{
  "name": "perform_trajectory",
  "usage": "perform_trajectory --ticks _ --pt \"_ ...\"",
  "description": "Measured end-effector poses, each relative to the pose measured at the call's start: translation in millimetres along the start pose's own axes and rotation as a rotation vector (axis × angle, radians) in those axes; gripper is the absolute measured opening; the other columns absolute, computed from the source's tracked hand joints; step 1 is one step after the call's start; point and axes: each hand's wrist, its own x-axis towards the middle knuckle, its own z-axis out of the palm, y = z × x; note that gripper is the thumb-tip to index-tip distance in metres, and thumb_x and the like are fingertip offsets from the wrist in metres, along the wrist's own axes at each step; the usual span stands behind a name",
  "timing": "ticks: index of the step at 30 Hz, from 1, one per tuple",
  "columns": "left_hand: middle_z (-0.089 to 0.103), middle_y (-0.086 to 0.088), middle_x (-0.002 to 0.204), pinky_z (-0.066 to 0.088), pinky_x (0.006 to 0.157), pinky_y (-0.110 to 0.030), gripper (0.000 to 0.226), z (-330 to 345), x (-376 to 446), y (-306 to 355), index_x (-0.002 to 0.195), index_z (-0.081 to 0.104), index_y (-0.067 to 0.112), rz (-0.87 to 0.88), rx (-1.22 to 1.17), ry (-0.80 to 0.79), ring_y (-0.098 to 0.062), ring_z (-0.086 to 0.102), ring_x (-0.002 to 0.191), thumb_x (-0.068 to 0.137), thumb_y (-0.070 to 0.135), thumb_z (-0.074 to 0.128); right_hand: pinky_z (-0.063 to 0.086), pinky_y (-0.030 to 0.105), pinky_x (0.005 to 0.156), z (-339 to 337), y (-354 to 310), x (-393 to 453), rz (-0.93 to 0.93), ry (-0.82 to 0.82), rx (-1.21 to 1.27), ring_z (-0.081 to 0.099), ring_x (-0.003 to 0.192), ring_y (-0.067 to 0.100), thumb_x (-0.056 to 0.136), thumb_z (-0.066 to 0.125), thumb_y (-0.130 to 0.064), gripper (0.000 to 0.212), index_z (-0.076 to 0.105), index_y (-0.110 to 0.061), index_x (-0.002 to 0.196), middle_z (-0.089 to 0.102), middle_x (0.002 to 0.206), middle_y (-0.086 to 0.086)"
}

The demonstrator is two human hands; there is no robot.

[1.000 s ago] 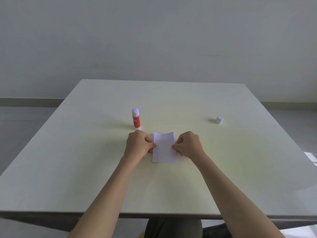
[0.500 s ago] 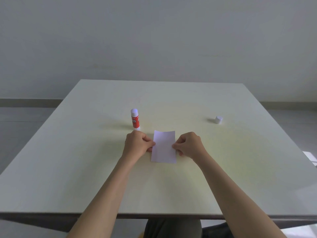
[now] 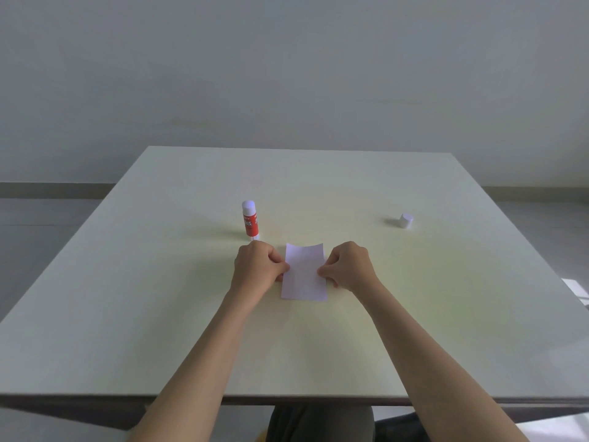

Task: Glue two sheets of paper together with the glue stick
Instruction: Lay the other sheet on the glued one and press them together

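Note:
A small white paper (image 3: 304,272) lies on the pale table (image 3: 159,298), its far edge curling up slightly; I cannot tell whether it is one sheet or two stacked. My left hand (image 3: 258,266) pinches its left edge and my right hand (image 3: 349,266) pinches its right edge, fingers curled. A red and white glue stick (image 3: 250,221) stands upright just beyond my left hand, without its cap. The white cap (image 3: 405,220) lies far to the right.
The table's near edge (image 3: 287,398) runs just above my lap. A grey wall stands behind the far edge, and floor shows on both sides.
The hands and paper have stayed almost in place; the far edge of the paper curls up a little differently. Glue stick and cap have not moved.

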Motion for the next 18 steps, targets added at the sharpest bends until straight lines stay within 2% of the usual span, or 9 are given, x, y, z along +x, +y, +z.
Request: perform_trajectory --ticks 2,7,9,12,14,16,18 --pt "0.073 -0.01 0.063 0.052 0.069 -0.036 0.008 1 0 0 0.064 0.068 0.0 0.012 0.013 0.008 -0.028 0.069 0.071 0.068 0.006 0.069 0.033 0.022 0.042 0 0 0 0.001 -0.001 -0.007 0.041 0.043 0.016 0.07 0.062 -0.003 0.029 0.045 -0.012 0.047 0.05 0.044 0.003" --pt "0.068 -0.004 0.064 0.047 0.062 -0.03 0.002 5 0 -5 0.068 0.066 0.005 0.035 0.035 0.036 -0.026 0.065 0.07 0.067 0.006 0.068 0.034 0.022 0.042 0 -1 1 0.008 -0.001 -0.01 0.043 0.044 0.016 0.071 0.063 -0.004 0.028 0.046 -0.013 0.05 0.05 0.045 0.002" --pt "0.066 -0.003 0.069 0.044 0.061 -0.027 0.008 6 0 -7 0.075 0.065 0.008 0.069 0.035 0.038 -0.022 0.061 0.07 0.069 0.006 0.069 0.034 0.021 0.041 0 -1 1 0.011 0.001 -0.01 0.043 0.045 0.017 0.071 0.062 -0.004 0.028 0.046 -0.013 0.05 0.05 0.045 0.002" --pt "0.058 0.003 0.082 0.037 0.06 -0.025 0.015 6 3 -12 0.088 0.067 0.014 0.222 0.129 0.007 -0.016 0.052 0.069 0.074 0.007 0.068 0.033 0.021 0.041 0 -1 1 0.014 0.002 -0.009 0.042 0.043 0.015 0.07 0.062 -0.005 0.028 0.044 -0.013 0.05 0.05 0.045 0.002" --pt "0.059 0.007 0.097 0.04 0.063 -0.025 0.017 4 6 -14 0.095 0.069 0.018 0.304 0.219 -0.042 -0.013 0.052 0.071 0.08 0.012 0.065 0.033 0.022 0.041 -1 -1 1 0.012 0.003 -0.013 0.042 0.043 0.015 0.07 0.062 -0.005 0.028 0.044 -0.013 0.05 0.05 0.045 0.002" --pt "0.062 0.012 0.112 0.045 0.068 -0.026 0.019 1 9 -16 0.1 0.071 0.021 0.342 0.273 -0.094 -0.012 0.057 0.083 0.084 0.017 0.062 0.034 0.021 0.041 -1 -1 1 0.006 0.005 -0.011 0.042 0.043 0.015 0.07 0.062 -0.005 0.028 0.044 -0.013 0.05 0.05 0.045 0.003" --pt "0.062 0.014 0.122 0.048 0.077 -0.029 0.022 -4 11 -18 0.106 0.07 0.024 0.376 0.317 -0.149 -0.012 0.058 0.105 0.085 0.022 0.062 0.033 0.021 0.041 -1 0 1 -0.002 0.004 -0.009 0.042 0.043 0.014 0.07 0.062 -0.004 0.029 0.044 -0.013 0.049 0.051 0.044 0.002"
